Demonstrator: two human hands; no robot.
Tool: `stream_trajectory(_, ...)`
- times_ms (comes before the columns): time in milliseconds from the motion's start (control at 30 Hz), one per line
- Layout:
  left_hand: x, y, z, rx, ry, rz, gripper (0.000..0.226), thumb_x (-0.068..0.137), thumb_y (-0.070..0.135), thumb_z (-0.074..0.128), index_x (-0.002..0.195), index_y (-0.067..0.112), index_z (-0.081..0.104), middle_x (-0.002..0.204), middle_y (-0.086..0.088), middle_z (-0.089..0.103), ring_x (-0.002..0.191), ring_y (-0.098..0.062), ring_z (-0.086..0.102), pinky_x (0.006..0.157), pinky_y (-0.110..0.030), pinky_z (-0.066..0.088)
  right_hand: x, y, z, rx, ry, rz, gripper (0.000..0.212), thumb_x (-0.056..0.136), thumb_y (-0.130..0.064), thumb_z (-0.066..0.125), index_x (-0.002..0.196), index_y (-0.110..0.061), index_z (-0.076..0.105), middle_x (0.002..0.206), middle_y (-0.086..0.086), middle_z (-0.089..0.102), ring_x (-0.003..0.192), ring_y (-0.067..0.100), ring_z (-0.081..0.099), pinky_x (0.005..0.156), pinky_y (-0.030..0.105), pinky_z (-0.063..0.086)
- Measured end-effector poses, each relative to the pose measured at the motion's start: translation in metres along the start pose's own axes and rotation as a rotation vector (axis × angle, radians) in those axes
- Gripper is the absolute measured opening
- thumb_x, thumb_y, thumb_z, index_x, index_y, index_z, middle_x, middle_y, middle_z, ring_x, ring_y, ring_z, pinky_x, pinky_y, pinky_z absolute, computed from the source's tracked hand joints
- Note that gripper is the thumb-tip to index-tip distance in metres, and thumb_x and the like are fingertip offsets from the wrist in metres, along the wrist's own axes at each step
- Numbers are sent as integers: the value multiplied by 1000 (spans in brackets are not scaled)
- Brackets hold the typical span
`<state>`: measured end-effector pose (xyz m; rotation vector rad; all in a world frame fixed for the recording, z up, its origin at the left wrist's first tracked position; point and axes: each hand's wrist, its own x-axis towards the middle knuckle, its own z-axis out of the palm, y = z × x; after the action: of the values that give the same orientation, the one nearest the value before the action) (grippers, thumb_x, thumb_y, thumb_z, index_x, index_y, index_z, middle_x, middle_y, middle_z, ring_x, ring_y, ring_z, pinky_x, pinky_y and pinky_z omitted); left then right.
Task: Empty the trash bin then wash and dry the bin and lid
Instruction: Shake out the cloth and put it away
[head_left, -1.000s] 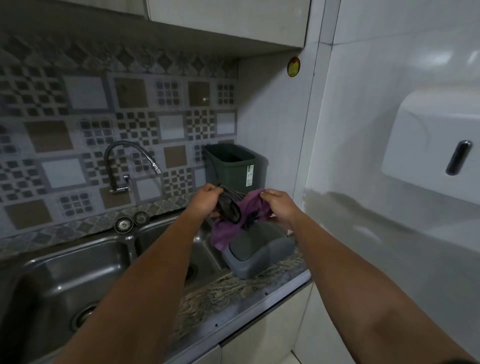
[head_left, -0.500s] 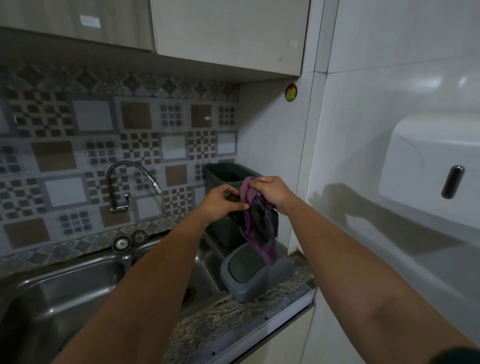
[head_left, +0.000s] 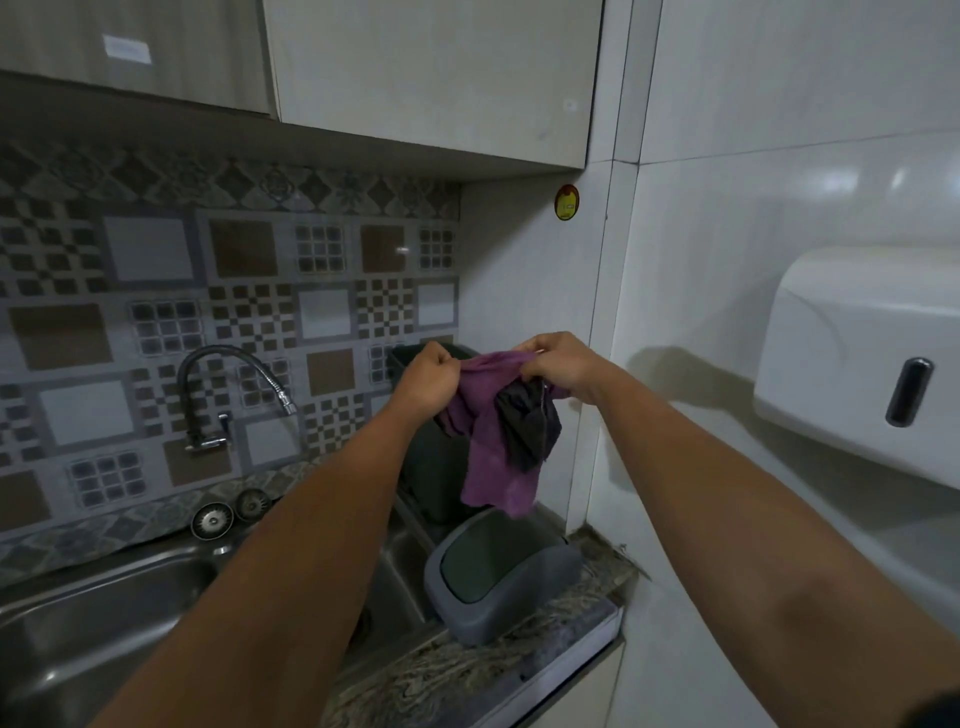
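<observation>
A purple cloth (head_left: 493, 441) with a dark patch hangs spread between both hands, in front of the dark green bin (head_left: 431, 467). My left hand (head_left: 428, 382) pinches its upper left corner and my right hand (head_left: 558, 364) pinches its upper right edge. The bin stands upright in the counter's back corner, mostly hidden by the cloth and my left arm. Below the cloth, the grey swing-top lid (head_left: 498, 577) lies on the granite counter (head_left: 467, 670), beside the sink.
A double steel sink (head_left: 78, 613) fills the left, with a curved black faucet (head_left: 228, 384) and two strainer plugs (head_left: 228, 512) at the patterned tile wall. A white paper dispenser (head_left: 862, 364) is mounted on the right wall. Cabinets hang overhead.
Both hands have risen from above the lid to bin-rim height and drawn apart, so the bunched cloth now hangs spread out. The view has tilted upward.
</observation>
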<state>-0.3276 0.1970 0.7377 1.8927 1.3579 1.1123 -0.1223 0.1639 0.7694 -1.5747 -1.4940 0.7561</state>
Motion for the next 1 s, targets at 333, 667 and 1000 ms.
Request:
stream_trajectory(333, 50, 1, -1, -408, -176, -81, 29, 85, 2, 52, 64, 20, 48, 60, 4, 52, 62, -14, 48, 57, -27, 36, 61, 1, 4, 188, 171, -82, 11, 94, -17, 72, 86, -11, 72, 70, 6, 66, 64, 19, 60, 61, 24, 46)
stream_trajectory(667, 108, 28, 1, -559, -91, 29, 28, 85, -7, 47, 73, 13, 63, 69, -4, 53, 67, -18, 50, 74, -32, 42, 91, -1, -28, 136, -373, 152, 37, 79, -27, 62, 113, -14, 69, 109, 2, 69, 109, 28, 63, 107, 60, 38)
stream_trajectory(1000, 141, 24, 3, -449, -111, 28, 19, 94, -3, 58, 103, 13, 63, 94, -11, 64, 79, -20, 61, 68, -27, 52, 122, -2, -5, 398, -313, 7, 11, 95, -27, 71, 89, -19, 69, 88, 6, 60, 82, 18, 63, 75, 35, 56)
